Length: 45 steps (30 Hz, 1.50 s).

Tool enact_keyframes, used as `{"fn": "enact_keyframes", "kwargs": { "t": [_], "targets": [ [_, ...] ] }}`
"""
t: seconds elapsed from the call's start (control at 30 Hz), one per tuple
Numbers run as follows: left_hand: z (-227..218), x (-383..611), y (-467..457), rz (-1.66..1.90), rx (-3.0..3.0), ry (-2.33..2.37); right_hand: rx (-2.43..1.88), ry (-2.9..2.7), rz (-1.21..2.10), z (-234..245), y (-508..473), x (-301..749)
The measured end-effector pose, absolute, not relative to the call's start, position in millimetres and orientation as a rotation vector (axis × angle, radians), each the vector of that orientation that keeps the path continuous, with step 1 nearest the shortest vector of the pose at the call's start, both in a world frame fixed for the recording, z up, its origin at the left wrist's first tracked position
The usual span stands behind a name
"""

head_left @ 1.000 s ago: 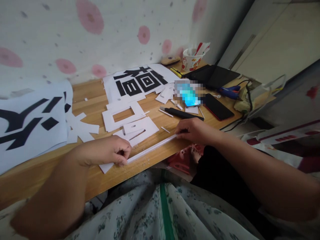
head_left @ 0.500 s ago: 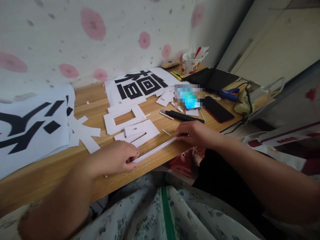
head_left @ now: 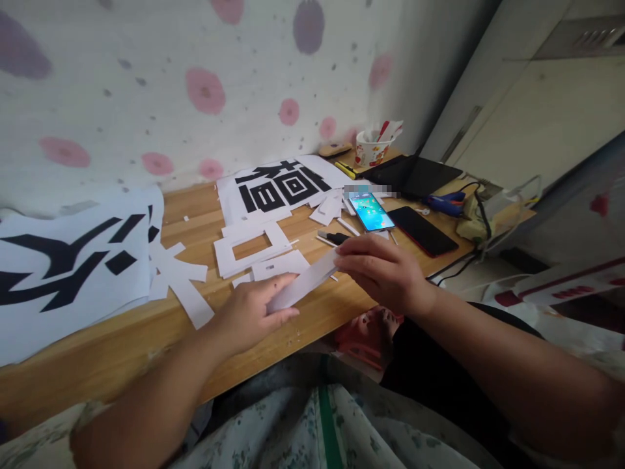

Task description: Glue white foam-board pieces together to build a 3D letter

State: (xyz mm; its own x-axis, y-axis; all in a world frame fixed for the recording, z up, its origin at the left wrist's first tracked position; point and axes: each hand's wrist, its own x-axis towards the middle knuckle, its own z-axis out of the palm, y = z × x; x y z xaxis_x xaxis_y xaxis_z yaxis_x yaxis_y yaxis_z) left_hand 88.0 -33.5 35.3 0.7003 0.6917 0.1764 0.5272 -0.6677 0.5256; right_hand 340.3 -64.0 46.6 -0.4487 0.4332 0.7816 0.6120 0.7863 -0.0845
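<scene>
A long white strip (head_left: pixel 308 281), like foam board or card, is held slantwise above the front of the wooden table (head_left: pixel 336 303). Its near left end sits between the thumb and fingers of my left hand (head_left: pixel 256 306). At the far right end, the fingers of my right hand (head_left: pixel 383 270) pinch it. Just behind the strip lie white cut pieces (head_left: pixel 280 266), partly covered by it. A dark pen-like tool (head_left: pixel 336 238) rests beyond my right hand, which hides part of it.
Printed sheets with bold black characters lie left (head_left: pixel 73 260) and at the back (head_left: pixel 288 189). A lit phone (head_left: pixel 371 210), a dark phone (head_left: pixel 422 231), a blue glue gun (head_left: pixel 446 203) and a paper cup (head_left: pixel 372 150) stand or lie right. White cut-outs (head_left: pixel 183 280) are scattered leftward.
Both hands have lifted the white strip off the table edge and turned it so its broad face shows. My left thumb has come apart from the fingers. The view has tilted up slightly.
</scene>
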Motion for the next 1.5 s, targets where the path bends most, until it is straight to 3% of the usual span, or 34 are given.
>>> {"fn": "enact_keyframes", "kwargs": {
  "t": [0.17,0.43,0.73,0.97,1.1,1.27,1.4,1.5],
  "targets": [
    [30.6,83.1,-27.7,0.867,2.905,0.779,-0.907,-1.957,0.062,42.0,-54.4,337.6],
    [32.9,84.2,-28.3,0.831,3.005,0.746,-0.95,-2.026,0.286,44.2,-56.1,341.6],
    [27.0,83.2,-25.4,0.698,2.91,0.765,-0.946,-2.042,0.235,35.9,-55.4,347.0],
    [25.3,84.1,-26.2,0.564,2.699,0.811,-0.846,-2.299,-0.204,38.1,-60.9,341.0],
    [30.5,84.8,-29.3,0.346,2.429,0.889,-0.796,-2.378,-0.266,40.6,-64.2,335.3],
    [39.4,80.7,-25.7,0.311,2.05,0.829,-0.973,-2.337,0.24,43.1,-59.7,341.8],
    [47.7,71.4,-10.7,0.643,1.889,1.143,-1.206,-2.327,0.778,42.3,-55.5,352.7],
    [49.6,60.3,5.0,0.824,1.867,1.424,-1.306,-2.334,0.877,37.4,-53.0,353.5]
  ]
}}
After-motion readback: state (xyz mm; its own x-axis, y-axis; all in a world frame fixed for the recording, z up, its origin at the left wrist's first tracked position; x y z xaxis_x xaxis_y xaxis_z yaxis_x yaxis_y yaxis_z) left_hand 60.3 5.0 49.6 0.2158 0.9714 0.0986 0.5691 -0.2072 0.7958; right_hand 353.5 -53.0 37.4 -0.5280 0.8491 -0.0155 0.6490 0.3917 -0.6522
